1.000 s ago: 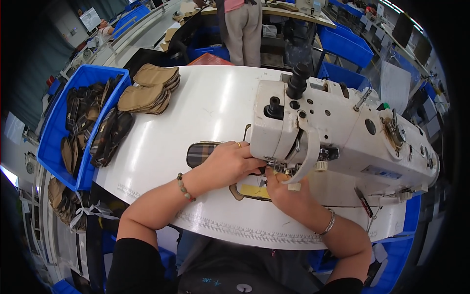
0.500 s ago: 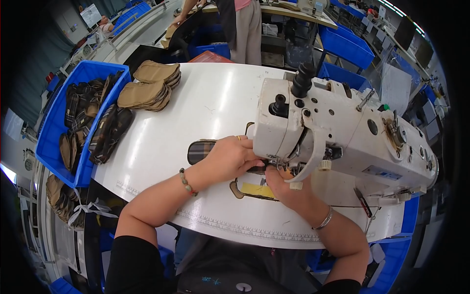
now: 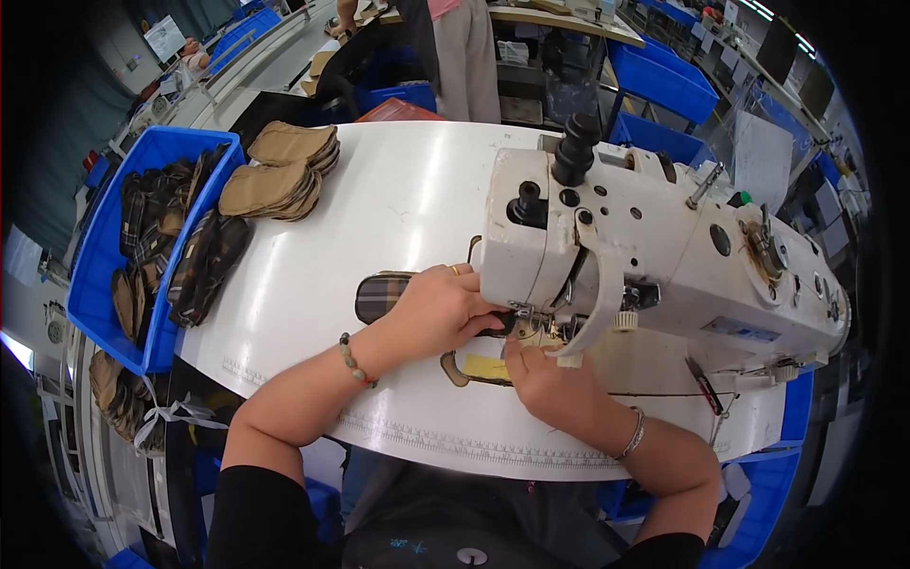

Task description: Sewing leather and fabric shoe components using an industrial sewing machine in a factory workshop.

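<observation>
My left hand (image 3: 441,313) has its fingers bent and pressed on a plaid padded piece (image 3: 379,296), its dark end under the white sewing machine's needle and presser foot (image 3: 536,322). My right hand (image 3: 550,384) is curled just right of and below the left, fingertips together beside the foot; what they pinch, if anything, is hidden. Left of the right hand lies a yellow patch (image 3: 482,366) on the white table (image 3: 408,190). At the table's left lie stacked tan pieces (image 3: 275,190) and dark plaid pieces (image 3: 209,266).
A blue bin (image 3: 90,284) of plaid pieces stands at left, tan pieces (image 3: 114,398) hanging below it. A dark pen-like tool (image 3: 703,387) lies right of my right hand. Behind the table stand a co-worker (image 3: 455,57), a red tray (image 3: 408,111) and blue crates (image 3: 664,76).
My right fingertips have dropped slightly back from the presser foot, exposing more of the metal below it. My left hand stays on the piece. The co-worker's arm has moved at the back.
</observation>
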The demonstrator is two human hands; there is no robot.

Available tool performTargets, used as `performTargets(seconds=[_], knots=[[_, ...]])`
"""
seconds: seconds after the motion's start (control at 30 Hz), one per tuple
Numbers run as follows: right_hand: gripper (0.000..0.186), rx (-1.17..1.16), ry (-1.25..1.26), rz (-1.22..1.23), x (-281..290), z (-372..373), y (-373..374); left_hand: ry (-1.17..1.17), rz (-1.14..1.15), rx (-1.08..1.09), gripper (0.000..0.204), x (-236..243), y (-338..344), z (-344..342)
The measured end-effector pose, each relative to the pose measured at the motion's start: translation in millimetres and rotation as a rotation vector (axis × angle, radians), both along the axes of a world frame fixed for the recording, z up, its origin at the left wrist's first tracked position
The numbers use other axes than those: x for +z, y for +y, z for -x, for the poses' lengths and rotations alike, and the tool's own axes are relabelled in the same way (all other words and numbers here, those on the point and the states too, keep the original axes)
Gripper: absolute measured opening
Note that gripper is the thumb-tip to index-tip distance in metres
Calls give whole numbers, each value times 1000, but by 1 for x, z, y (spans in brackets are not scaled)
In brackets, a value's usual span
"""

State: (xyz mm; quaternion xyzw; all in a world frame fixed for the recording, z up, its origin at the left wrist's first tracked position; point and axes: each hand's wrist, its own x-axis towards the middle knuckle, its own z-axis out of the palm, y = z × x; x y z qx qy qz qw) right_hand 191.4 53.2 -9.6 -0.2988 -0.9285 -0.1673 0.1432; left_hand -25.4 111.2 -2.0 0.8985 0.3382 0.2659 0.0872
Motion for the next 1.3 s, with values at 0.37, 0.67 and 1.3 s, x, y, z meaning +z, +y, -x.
performTargets(seconds=[0.37,0.67,1.3], knots=[[42,-16,65,3,-24,-15,-3,11,-80,-2,21,18,-1,-15],[19,18,413,217,-30,7,9,99,4,159,21,2,-12,-4],[11,80,370,143,-41,21,20,9,-112,116,21,-4,-9,-1]])
